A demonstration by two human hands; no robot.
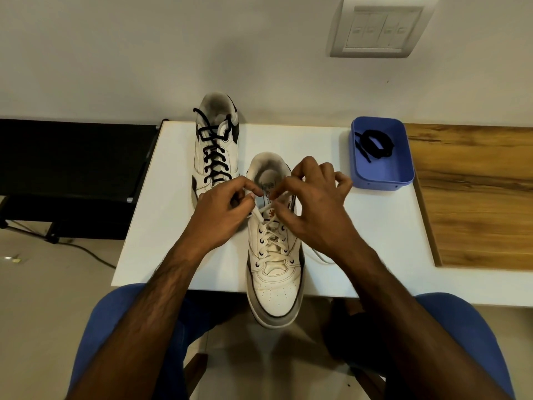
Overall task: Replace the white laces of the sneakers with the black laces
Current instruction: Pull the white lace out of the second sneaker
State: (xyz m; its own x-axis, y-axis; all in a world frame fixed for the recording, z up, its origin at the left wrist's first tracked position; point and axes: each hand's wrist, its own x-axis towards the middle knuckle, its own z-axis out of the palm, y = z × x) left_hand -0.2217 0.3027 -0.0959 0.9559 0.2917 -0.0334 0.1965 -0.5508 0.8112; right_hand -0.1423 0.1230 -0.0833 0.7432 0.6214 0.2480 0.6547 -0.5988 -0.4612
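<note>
The white lace (271, 241) sits threaded through the near sneaker (274, 269), whose toe overhangs the worktop (375, 226) edge. My left hand (222, 215) and right hand (311, 209) each pinch it at the top eyelets; I would loosen each crossing evenly rather than yank. I count two sneakers, the far sneaker (215, 145) already black-laced, and one spare black lace (375, 144) in one blue tray (383, 177).
</note>
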